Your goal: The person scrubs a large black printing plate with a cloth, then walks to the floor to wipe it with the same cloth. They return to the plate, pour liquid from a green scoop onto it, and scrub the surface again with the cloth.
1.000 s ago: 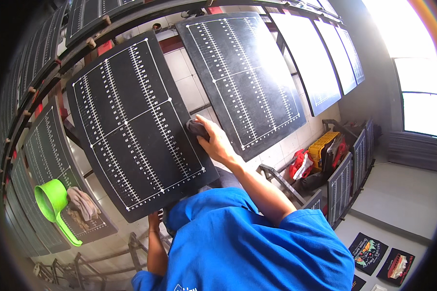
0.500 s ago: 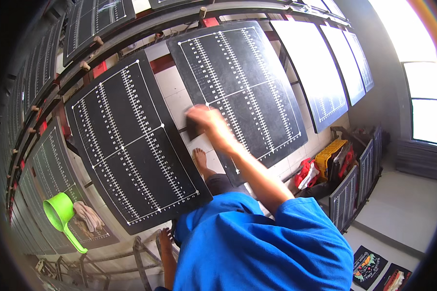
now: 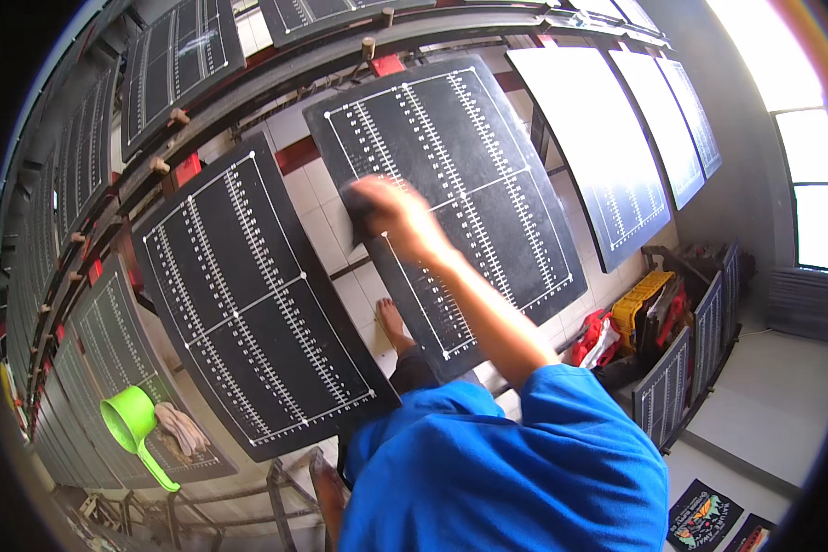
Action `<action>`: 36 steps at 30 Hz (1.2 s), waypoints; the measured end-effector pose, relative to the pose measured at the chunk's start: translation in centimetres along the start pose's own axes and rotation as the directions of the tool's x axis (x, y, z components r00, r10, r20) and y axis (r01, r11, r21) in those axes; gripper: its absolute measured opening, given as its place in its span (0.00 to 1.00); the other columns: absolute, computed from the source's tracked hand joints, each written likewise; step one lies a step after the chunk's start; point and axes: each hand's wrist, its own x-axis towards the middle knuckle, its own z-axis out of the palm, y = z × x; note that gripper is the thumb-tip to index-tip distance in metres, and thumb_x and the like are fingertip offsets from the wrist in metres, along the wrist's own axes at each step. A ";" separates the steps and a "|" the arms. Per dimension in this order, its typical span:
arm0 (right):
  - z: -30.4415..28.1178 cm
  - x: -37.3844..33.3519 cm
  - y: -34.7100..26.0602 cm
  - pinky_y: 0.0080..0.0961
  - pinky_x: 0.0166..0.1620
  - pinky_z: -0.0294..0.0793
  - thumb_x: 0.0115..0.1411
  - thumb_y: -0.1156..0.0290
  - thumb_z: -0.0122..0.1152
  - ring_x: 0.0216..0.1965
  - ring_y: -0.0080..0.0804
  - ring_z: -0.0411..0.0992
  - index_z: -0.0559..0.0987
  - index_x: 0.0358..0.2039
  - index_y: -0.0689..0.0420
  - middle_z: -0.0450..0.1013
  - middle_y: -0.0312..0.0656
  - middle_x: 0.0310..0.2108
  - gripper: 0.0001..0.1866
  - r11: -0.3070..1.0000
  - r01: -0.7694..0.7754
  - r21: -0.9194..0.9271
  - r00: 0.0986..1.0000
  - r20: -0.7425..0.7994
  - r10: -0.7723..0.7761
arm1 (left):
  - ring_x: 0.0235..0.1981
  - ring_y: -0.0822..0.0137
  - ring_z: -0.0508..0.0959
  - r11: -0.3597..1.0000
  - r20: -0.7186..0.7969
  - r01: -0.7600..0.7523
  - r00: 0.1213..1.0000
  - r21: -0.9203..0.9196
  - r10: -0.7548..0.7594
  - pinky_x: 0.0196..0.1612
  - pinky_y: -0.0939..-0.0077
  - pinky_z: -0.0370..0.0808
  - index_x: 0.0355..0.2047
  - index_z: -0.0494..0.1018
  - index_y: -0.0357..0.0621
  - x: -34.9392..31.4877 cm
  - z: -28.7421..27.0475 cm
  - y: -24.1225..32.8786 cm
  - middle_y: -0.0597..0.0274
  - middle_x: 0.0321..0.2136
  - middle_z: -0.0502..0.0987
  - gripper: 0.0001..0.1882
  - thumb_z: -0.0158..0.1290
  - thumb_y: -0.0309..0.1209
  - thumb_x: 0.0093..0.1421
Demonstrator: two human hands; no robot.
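My right hand [image 3: 388,213] is closed around a small dark block [image 3: 357,217], smeared by motion, so its kind is unclear. Hand and block are at the left edge of a black board [image 3: 488,138] printed with white ruled scales and a border. Whether the block touches that edge cannot be made out. To the left lies a second black board [image 3: 276,304] with the same white markings. My left hand is out of view.
Racks carry several more marked boards, some bright with glare. A green dipper [image 3: 129,414] and a crumpled pale cloth [image 3: 180,429] lie on a board at the lower left. A yellow crate [image 3: 637,302] stands right, beside upright boards [image 3: 662,377].
My right hand, still holding the dark block, has shifted slightly up along the board's left edge. The whole view has shifted slightly, and the boards appear displaced with it.
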 end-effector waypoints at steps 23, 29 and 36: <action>-15.6 12.5 26.1 0.42 0.56 0.68 0.50 0.71 0.58 0.51 0.49 0.72 0.78 0.51 0.59 0.76 0.53 0.46 0.25 0.496 -0.811 -0.311 0.454 -0.869 0.197 | 0.47 0.59 0.77 0.988 0.079 0.147 0.987 -0.044 -0.143 0.49 0.64 0.73 0.51 0.72 0.35 0.6 4.4 3.4 0.50 0.48 0.77 0.25 0.41 0.46 0.70; 4.4 18.9 13.1 0.46 0.53 0.65 0.46 0.85 0.51 0.50 0.49 0.69 0.79 0.41 0.57 0.75 0.48 0.46 0.21 0.925 -0.066 -0.375 0.807 -0.565 -0.172 | 0.47 0.58 0.77 0.991 0.075 0.136 0.988 -0.004 -0.135 0.50 0.64 0.73 0.52 0.72 0.35 -0.3 3.4 2.7 0.49 0.48 0.77 0.26 0.41 0.47 0.70; 6.6 10.4 5.0 0.37 0.57 0.68 0.52 0.80 0.56 0.52 0.46 0.65 0.79 0.49 0.54 0.69 0.46 0.54 0.21 0.970 0.027 -0.242 0.988 -0.144 -0.063 | 0.48 0.58 0.76 0.997 0.098 0.062 0.993 0.043 -0.066 0.51 0.63 0.72 0.52 0.72 0.35 0.7 -0.4 1.1 0.49 0.49 0.77 0.27 0.42 0.48 0.70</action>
